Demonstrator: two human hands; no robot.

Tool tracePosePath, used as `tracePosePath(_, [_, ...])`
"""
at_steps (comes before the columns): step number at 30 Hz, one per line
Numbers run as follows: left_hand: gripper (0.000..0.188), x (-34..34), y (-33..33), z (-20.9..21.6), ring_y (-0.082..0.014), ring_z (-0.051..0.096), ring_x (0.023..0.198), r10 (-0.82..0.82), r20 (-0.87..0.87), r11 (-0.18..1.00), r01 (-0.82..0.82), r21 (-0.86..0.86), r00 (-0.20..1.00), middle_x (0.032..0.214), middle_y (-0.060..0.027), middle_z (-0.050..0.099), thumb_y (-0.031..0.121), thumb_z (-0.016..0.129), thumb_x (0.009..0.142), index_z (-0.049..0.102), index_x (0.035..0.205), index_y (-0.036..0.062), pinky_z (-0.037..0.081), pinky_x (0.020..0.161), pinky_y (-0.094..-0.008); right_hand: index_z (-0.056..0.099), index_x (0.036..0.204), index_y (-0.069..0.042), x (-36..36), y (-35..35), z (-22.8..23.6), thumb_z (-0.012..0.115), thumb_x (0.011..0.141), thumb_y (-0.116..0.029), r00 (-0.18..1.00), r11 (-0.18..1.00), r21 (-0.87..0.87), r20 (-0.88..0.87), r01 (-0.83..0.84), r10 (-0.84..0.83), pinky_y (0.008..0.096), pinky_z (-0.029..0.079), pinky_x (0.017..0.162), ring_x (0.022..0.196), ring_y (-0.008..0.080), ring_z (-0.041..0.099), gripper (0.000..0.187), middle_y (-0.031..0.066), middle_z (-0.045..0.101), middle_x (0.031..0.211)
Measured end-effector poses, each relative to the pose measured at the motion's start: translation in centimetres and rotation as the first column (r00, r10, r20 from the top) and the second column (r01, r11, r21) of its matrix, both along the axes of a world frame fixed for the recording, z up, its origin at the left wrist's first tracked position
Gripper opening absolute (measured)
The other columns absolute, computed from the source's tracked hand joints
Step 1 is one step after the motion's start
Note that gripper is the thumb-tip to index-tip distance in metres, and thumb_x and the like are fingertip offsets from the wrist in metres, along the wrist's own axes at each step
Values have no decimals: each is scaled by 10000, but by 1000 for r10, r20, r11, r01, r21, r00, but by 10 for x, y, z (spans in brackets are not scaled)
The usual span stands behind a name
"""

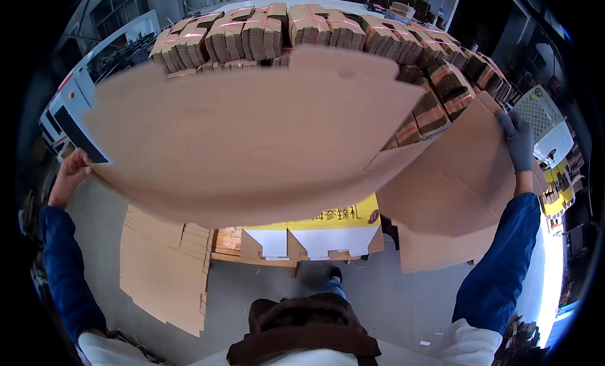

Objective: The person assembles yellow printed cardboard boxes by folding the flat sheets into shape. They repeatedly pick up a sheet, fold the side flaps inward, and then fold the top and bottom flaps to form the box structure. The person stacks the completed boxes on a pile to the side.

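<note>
A large brown cardboard blank [252, 126] is held up in front of me, spread between my two hands and bowed along its lower edge. My left hand [74, 172], bare, pinches its left corner. My right hand [518, 142], in a grey glove, grips the upper edge of the right-hand cardboard panel [466, 164], which seems joined to the large part by a bend. Under the blank lies a yellow-and-white printed carton blank [334, 234], its back part hidden. Another brown cardboard sheet [164, 265] hangs out at the left.
A low wooden bench [252, 259] supports the printed blank. Behind stand several rows of bundled folded cardboard [309, 26] tied with pink straps. At the right are a white plastic crate [539, 114] and stacked yellow cartons [558, 189]. A white machine [79, 95] stands at the left.
</note>
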State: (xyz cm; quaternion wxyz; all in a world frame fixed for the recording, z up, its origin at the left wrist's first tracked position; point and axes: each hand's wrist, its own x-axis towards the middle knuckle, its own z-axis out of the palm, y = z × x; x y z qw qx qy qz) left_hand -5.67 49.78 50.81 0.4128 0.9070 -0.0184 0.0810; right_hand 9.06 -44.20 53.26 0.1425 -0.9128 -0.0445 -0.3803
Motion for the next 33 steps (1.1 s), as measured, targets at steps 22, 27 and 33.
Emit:
tracePosePath(22, [1027,35,-125,-405,-401,440,1396,650,-348,729,-426,535,675,1484,-301,455,543,800,800,343,1510,-42,356,1160,-443,546,1353,49,46,-268,-526,721,917,-262,634,858,-168,-609,485,-477,480,454,1057,1240,415,553,563,276,591,1321])
tracePosePath(27, [782,-76,-118,-577,-340,569,1246,595,-585,759,-624,184,552,1317,-274,586,366,824,827,452,1374,-52,491,1011,-427,740,970,-35,-3,-362,-528,715,813,-442,449,683,20,-767,730,-458,456,535,739,838,303,715,437,208,744,880])
tracePosePath(33, [392,-89,-116,-584,-172,645,780,640,-505,731,-662,166,579,908,-103,682,325,773,900,592,1053,12,518,673,-302,649,1222,-37,-20,-295,-495,750,788,-584,204,644,-164,-866,747,-457,456,506,971,1139,406,636,706,261,674,1200])
